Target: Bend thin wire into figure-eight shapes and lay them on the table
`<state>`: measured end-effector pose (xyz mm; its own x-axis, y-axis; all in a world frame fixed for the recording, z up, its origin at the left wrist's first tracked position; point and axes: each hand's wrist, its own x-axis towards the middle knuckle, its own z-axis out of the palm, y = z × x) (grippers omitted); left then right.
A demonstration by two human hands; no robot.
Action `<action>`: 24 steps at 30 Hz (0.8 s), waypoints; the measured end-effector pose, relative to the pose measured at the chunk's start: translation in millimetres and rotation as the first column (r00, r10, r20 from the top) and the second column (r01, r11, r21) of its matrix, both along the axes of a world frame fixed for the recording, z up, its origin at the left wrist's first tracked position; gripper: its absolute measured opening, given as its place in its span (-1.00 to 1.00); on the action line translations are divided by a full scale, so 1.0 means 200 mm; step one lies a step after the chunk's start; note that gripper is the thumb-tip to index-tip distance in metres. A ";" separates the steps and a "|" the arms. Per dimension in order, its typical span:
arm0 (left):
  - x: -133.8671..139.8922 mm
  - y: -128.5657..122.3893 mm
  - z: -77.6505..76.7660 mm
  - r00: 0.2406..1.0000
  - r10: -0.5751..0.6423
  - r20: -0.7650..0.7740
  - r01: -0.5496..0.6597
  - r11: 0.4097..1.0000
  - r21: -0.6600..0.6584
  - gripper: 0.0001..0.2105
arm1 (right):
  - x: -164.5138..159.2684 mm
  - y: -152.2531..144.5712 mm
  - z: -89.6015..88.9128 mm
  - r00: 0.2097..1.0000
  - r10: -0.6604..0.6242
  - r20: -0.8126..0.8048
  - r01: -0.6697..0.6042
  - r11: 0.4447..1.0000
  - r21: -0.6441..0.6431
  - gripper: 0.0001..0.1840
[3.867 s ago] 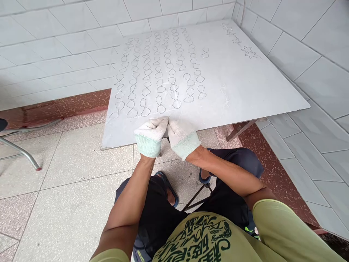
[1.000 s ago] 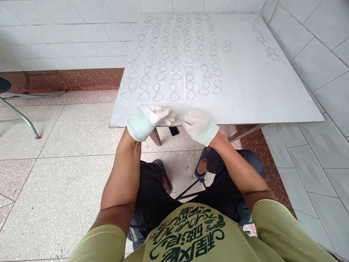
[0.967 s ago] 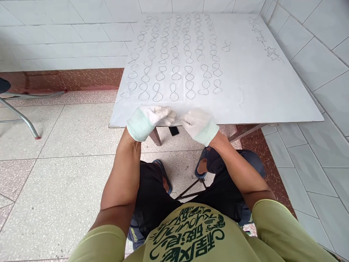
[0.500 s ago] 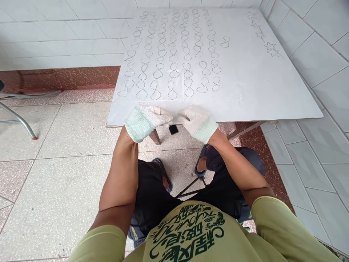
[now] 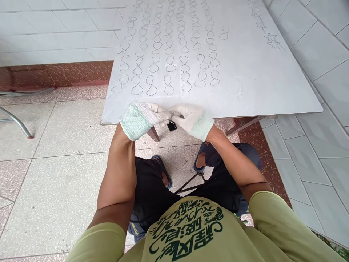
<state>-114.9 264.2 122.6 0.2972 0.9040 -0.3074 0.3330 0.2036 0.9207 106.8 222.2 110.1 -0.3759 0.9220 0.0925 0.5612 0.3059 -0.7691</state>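
Observation:
Both of my hands wear white knit gloves with pale green cuffs and meet at the table's front edge. My left hand (image 5: 152,115) is closed, its thumb and fingers pinched together. Facing it, my right hand (image 5: 191,117) is also closed in a pinch, its fingertips almost touching the left ones. Between the fingertips is a thin wire (image 5: 172,123), mostly hidden by the gloves. Beyond the hands, several rows of thin wire figure-eights (image 5: 169,84) lie flat on the white tabletop (image 5: 253,80).
Several star-shaped wire pieces (image 5: 272,40) lie at the table's far right. One separate wire loop (image 5: 224,34) sits right of the rows. A small black square object (image 5: 172,126) shows just below the front edge. Tiled walls (image 5: 321,47) stand behind and to the right.
My hands have drawn slightly closer together and stay pinched at the table edge. The view has shifted a little, so the table sits higher in the picture.

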 end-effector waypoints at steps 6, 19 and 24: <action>-0.01 0.02 -0.01 0.999 -0.008 0.034 0.008 1.000 0.005 -0.73 | -0.05 -0.03 -0.02 0.994 -0.101 -0.039 0.103 0.993 0.052 -0.66; 0.07 -0.05 0.01 0.991 0.086 0.099 -0.083 0.996 -0.037 -0.52 | -0.10 -0.05 -0.11 0.958 -0.267 -0.101 0.266 0.964 -0.025 -0.58; 0.08 -0.04 0.01 0.995 0.075 0.064 -0.072 0.996 -0.049 -0.54 | -0.11 -0.05 -0.09 0.963 -0.197 -0.183 0.198 0.980 -0.011 -0.58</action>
<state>-99.8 255.2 124.8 0.2519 0.9091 -0.3317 0.2545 0.2685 0.9291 85.0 211.7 91.2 -0.1627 0.9753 0.1492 0.4613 0.2088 -0.8623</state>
